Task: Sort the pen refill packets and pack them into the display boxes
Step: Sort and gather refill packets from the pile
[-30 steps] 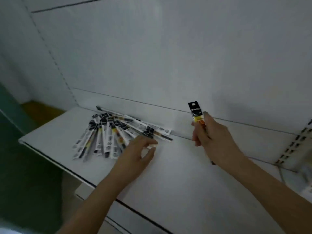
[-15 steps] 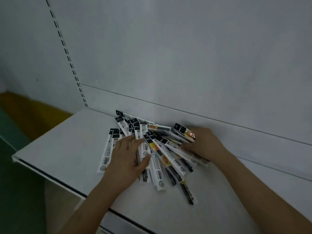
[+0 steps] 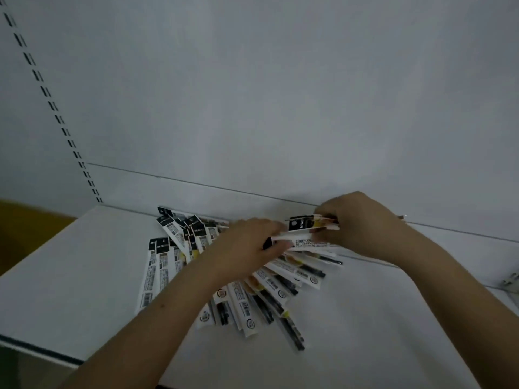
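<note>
Several pen refill packets (image 3: 179,248), white with black header ends, lie fanned out in a heap on a white shelf (image 3: 70,290). My right hand (image 3: 362,223) grips a small bundle of packets (image 3: 306,224) lifted just above the heap's far right side. My left hand (image 3: 247,248) pinches the near end of a white packet (image 3: 303,242) directly under that bundle, its palm covering the middle of the heap. No display box is in view.
A white back panel (image 3: 280,94) rises behind the shelf, with a slotted upright strip (image 3: 56,113) at the left. The shelf's front edge (image 3: 36,350) runs along the lower left. A metal bracket (image 3: 509,284) shows at the far right.
My right hand came down with its packet to the heap, gathered more, and now lifts a bundle. My left hand moved right across the heap to pinch a packet. The heap spread toward me.
</note>
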Tool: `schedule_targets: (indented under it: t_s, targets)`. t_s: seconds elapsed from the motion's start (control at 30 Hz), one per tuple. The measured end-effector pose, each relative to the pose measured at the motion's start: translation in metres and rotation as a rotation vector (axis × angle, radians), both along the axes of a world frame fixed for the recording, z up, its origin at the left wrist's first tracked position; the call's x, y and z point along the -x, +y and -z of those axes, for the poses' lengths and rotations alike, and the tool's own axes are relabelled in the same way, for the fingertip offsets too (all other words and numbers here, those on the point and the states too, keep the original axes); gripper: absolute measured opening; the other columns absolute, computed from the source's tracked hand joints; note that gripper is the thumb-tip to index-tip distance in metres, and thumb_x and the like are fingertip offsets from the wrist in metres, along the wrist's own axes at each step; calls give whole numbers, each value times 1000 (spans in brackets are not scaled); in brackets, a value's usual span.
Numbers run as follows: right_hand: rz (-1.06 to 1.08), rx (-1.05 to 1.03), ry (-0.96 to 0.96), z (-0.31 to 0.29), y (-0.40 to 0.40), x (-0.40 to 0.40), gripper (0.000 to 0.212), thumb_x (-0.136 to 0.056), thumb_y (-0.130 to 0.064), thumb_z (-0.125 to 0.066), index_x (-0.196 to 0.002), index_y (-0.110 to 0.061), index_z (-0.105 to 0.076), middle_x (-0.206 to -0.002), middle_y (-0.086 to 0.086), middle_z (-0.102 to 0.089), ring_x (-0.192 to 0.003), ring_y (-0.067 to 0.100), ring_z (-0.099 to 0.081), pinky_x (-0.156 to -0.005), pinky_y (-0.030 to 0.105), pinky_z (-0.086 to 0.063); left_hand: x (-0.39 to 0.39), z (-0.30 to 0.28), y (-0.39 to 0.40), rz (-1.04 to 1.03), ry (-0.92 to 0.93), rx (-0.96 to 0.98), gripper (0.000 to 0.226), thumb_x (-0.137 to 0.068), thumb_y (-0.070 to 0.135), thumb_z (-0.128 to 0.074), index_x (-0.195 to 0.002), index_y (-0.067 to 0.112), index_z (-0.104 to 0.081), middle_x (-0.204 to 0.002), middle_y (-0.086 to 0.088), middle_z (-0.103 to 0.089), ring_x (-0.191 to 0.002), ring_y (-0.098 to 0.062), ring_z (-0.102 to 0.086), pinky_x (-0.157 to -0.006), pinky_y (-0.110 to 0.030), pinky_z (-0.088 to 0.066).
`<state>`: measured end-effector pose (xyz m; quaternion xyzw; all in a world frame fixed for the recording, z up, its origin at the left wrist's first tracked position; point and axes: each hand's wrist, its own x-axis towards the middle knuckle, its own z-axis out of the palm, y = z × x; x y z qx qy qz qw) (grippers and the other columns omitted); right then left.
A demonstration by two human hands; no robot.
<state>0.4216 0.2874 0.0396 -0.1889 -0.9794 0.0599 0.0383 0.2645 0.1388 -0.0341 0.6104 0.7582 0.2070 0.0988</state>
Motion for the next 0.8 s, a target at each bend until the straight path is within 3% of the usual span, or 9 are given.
schedule_targets:
  t_s: [0.07,0.17,0.23,0.33,0.43,0.57,0.67,0.77,0.8]
  targets:
    - [32,-55,58,-1,1,-6,22,-87,-39,-68,-71,-30,-56,-70,-11,-57,-68,8,-54,-57,27,-40,0,-6,7,44,-241,43,30,-98,50,-49,-104,26,-66,-87,11,-71,-75,-1,-66,-65,-21,-50]
    - [225,-10,530,4,7,-22,17,-86,-40,-69,-84,-25,-63,-77,-10,-59,-68,10,-55,-58,26,-42,1,-7,11,-13,-482,-44,19,-98,35,-57,-96,19,-67,-82,2,-73,-69,-8,-69,-63,-23,-54]
    - [413,216,807,10,7,-32,23,-84,-43,-71,-88,-21,-65,-73,-4,-62,-61,9,-53,-55,16,-40,-4,-7,9,-81,-699,-117,16,-99,27,-57,-102,15,-68,-85,-2,-75,-71,-16,-71,-59,-28,-56]
    - [449,761,707,29,-8,-33,38,-73,-54,-70,-89,-19,-69,-58,-1,-58,-45,7,-45,-49,18,-40,-22,-6,7,-144,-1008,-171,18,-96,22,-60,-110,13,-67,-92,-8,-77,-78,-25,-74,-55,-28,-54]
    - [472,963,690,45,-18,-24,31,-75,-40,-76,-73,-12,-62,-44,-6,-53,-38,7,-43,-41,19,-39,-41,-1,10,-134,-1096,-186,19,-94,23,-62,-109,14,-65,-93,-11,-77,-76,-28,-74,-48,-25,-50]
    - [578,891,826,50,-8,-28,28,-79,-33,-77,-67,-14,-61,-42,-11,-58,-33,0,-46,-39,14,-39,-53,10,14,-150,-1101,-187,33,-100,41,-49,-102,13,-66,-87,-11,-75,-58,-21,-65,-50,-27,-44]
    - [621,752,1106,49,-1,-42,30,-81,-38,-75,-68,-13,-64,-48,-13,-61,-36,1,-50,-43,19,-40,-52,21,16,-267,-1115,-226,43,-101,44,-44,-96,9,-67,-69,-5,-63,-48,-14,-48,-52,-29,-40]
    - [399,610,1241,48,-9,-45,6,-83,-13,-75,-78,-16,-73,-70,-18,-71,-51,0,-60,-51,14,-47,-53,24,19,-303,-1327,-248,28,-102,31,-46,-105,9,-64,-65,-1,-51,-47,-11,-36,-45,-23,-30]
    - [276,477,1191,51,-14,-44,18,-82,-3,-71,-84,-20,-76,-80,-20,-73,-59,-2,-64,-52,16,-50,-54,21,20,-289,-1438,-252,25,-100,30,-48,-101,9,-62,-65,-1,-46,-47,-11,-33,-44,-22,-27]
